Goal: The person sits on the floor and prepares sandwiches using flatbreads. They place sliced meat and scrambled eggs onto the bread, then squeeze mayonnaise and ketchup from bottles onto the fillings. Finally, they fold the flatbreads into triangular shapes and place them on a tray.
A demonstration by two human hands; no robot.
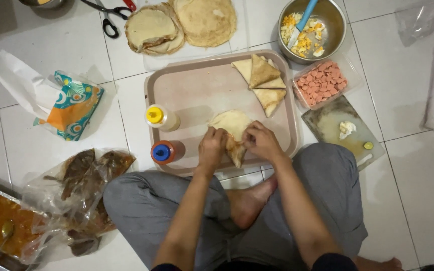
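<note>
I sit cross-legged on a white tiled floor with a beige tray in front of me. On it lies a round flatbread that both hands are folding. My left hand pinches its near left edge and my right hand presses its right edge. The near part of the flatbread is folded into a point between the hands. Three folded triangular wraps lie at the tray's far right corner.
A yellow-capped bottle and a blue-capped bottle stand on the tray's left. Beyond it lie stacked flatbreads, scissors, a metal bowl of chopped egg, a tub of sliced sausage, a cutting board. A tissue pack and bagged food sit left.
</note>
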